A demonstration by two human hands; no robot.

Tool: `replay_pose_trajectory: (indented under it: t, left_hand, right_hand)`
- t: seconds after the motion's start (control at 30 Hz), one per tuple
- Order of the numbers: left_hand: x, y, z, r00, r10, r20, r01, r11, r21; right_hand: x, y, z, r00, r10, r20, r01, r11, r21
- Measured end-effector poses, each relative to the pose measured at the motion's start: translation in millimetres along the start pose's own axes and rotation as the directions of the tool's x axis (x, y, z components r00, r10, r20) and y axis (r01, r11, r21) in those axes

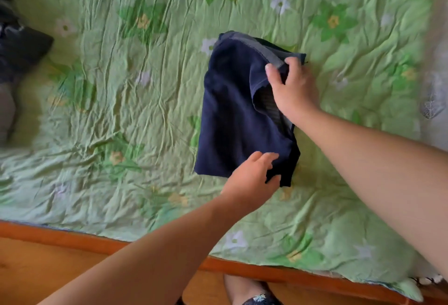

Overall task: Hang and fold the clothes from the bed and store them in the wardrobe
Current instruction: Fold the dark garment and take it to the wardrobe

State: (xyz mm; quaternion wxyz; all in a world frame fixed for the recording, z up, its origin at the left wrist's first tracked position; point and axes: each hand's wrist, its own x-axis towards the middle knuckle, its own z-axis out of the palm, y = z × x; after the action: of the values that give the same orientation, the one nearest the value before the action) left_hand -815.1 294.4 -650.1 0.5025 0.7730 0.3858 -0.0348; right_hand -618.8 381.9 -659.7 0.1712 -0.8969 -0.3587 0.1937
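A folded navy blue garment [232,110] with a grey ribbed band lies on the green floral bedspread [121,110] in the middle of the view. My right hand [293,88] pinches the grey band at the garment's far right corner, thumb on top. My left hand [254,178] grips the near right corner, with the thumb under the cloth and the fingers over it. The right edge of the garment is lifted a little off the bed.
More dark clothes [17,47] lie heaped at the left edge of the bed. The orange wooden bed frame [97,241] runs along the near side, with wooden floor below it. A foot in a patterned slipper [257,295] stands at the bottom.
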Motion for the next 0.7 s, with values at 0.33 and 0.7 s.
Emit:
replay_pose_trajectory:
  t: [0.33,0.7]
  left_hand:
    - [-7,-60,-59,0.879,-0.299,-0.371,0.327,0.945,0.015]
    - [2,-81,-90,0.849,-0.519,-0.099,0.425,0.782,-0.455]
  right_hand:
    - [73,-2,-18,0.958,0.285,-0.013,-0.285,0.958,0.037]
    - [94,-41,4,0.909,-0.04,0.414,0.175,0.94,-0.293]
